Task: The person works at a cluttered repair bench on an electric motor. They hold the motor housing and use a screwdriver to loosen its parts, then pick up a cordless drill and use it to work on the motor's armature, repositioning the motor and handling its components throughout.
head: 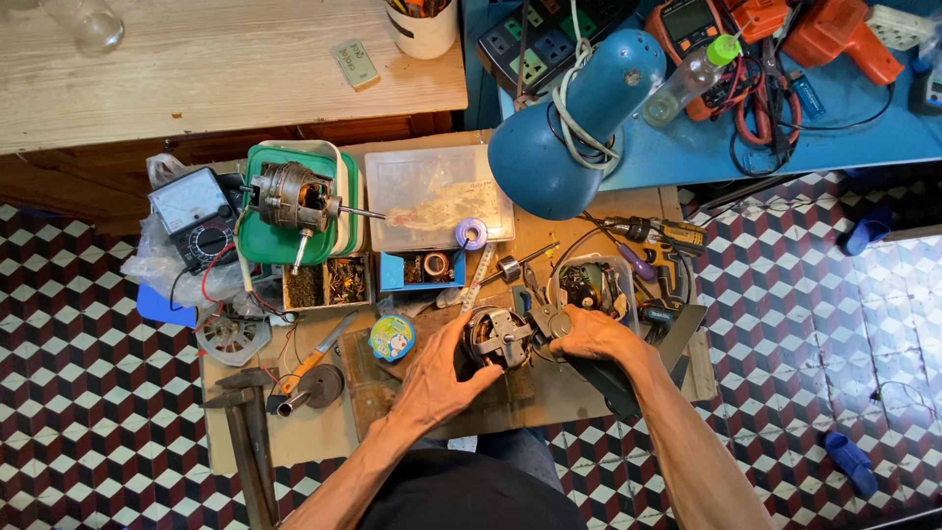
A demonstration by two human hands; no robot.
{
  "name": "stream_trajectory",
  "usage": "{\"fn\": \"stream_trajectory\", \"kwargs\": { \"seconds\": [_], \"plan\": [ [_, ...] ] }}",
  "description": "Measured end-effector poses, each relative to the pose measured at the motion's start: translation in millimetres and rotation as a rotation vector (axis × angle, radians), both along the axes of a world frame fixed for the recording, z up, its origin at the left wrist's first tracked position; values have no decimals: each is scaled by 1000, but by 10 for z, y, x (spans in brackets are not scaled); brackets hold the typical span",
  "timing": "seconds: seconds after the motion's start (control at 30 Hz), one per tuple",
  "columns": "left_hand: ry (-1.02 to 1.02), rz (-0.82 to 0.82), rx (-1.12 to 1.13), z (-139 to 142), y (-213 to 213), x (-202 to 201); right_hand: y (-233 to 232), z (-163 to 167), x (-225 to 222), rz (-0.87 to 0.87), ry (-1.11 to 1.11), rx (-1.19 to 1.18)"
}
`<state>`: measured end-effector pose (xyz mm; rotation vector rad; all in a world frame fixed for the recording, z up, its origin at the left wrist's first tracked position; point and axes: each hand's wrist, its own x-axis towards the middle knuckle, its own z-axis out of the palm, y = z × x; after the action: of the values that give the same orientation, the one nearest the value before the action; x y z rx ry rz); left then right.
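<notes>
- Metal motor sat at frame centre; left hand cupped it, fingers curled on its side.
- Right hand closed around pliers at motor's right edge.
- Blue lamp crowded the upper centre.

Repair workshop: multimeter, drill, motor on cluttered bench.
</notes>
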<state>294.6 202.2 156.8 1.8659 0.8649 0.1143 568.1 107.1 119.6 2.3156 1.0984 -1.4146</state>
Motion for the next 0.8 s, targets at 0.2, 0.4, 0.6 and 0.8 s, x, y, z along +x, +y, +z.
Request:
{"fn": "stream_trajectory", "kwargs": {
  "seconds": [0.2, 0.4, 0.6, 0.8],
  "plan": [
    [-53, -3, 76, -26, 23, 152, -103, 84, 18, -22, 23, 90],
    [-236, -70, 178, 114, -27, 1, -335, 611, -112, -162, 28, 85],
    [-195, 28, 29, 157, -128, -415, -673, 1086, -468, -274, -117, 259],
    [77, 31, -615, -365, 80, -302, -742, 874, -703, -320, -180, 537]
  ]
}}
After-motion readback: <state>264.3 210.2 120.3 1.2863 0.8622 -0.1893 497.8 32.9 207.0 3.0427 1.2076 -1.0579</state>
